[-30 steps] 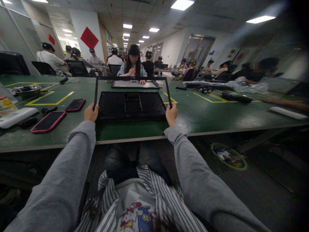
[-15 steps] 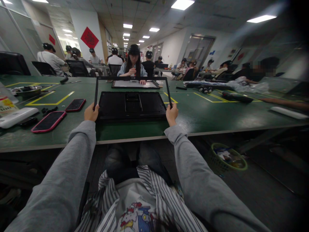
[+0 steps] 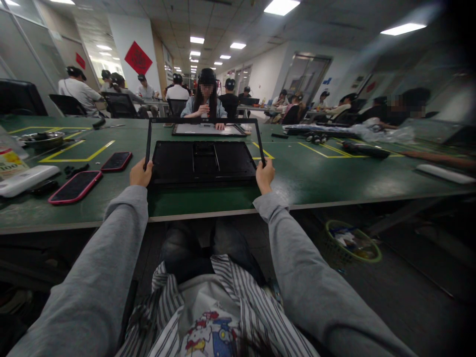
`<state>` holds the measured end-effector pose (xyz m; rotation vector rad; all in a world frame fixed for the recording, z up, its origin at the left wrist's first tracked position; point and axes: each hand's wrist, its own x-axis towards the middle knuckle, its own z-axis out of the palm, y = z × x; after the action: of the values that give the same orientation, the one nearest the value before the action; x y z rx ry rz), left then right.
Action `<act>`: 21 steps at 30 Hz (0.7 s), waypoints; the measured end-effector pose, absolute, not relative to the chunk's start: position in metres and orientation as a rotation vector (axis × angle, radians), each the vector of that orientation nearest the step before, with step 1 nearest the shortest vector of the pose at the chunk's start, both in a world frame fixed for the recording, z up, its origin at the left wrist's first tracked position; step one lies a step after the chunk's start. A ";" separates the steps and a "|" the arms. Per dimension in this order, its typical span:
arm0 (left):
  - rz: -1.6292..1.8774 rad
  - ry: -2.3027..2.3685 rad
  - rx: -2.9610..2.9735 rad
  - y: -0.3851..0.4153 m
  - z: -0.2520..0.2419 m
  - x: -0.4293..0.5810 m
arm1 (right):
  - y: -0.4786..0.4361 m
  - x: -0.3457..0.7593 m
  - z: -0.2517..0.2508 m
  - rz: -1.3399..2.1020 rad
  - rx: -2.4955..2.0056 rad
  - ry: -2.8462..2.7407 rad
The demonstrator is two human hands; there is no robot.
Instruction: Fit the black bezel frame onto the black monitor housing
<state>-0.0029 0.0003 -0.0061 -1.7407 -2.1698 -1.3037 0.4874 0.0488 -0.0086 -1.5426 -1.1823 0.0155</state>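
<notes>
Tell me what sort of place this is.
Probably a shared workroom: a green worktable marked with yellow tape, several people seated beyond it, and a black frame held by its two sides.

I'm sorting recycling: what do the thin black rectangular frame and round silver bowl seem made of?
Thin black rectangular frame: probably satin plastic, judging by its even, dull sheen, though painted metal is possible. Round silver bowl: likely polished metal, given its bright reflections.
</notes>
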 end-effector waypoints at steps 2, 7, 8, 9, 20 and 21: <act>-1.304 -2.172 -1.739 0.000 -0.005 -0.002 | 0.049 0.487 -0.009 0.017 -1.547 -1.180; -1.310 -2.155 -1.752 -0.001 -0.004 -0.001 | 0.050 0.487 -0.009 0.011 -1.552 -1.169; -1.309 -2.157 -1.752 -0.002 -0.003 0.000 | 0.050 0.487 -0.009 0.010 -1.550 -1.164; -1.308 -2.159 -1.752 -0.002 -0.003 0.000 | 0.050 0.487 -0.009 0.008 -1.549 -1.161; -1.298 -2.168 -1.748 0.003 -0.006 -0.003 | 0.053 0.489 -0.012 0.005 -1.553 -1.185; -1.294 -2.170 -1.747 0.003 -0.007 -0.004 | 0.053 0.489 -0.011 0.005 -1.549 -1.184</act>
<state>-0.0037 0.0034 -0.0070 -1.7468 -2.1702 -1.2940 0.4893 0.0532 -0.0115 -1.5489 -1.1837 0.0053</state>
